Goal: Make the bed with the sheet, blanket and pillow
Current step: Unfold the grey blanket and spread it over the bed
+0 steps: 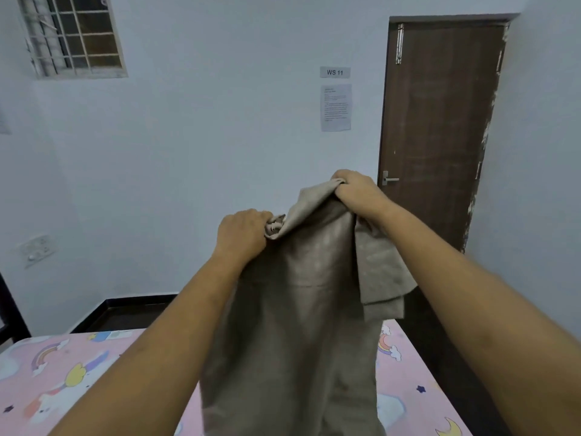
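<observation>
Above pink sheet (78, 372), left hand (242, 234) and right hand (355, 190) clutch hanging beige blanket (298, 325).

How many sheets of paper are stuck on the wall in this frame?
2. A small label reading "WS 11" sits left of the door, and a larger printed sheet hangs directly below it. Anything further left is cut off at the frame's edge.

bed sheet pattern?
Pink sheet printed with rainbows, clouds, stars and moons; head view.
</observation>
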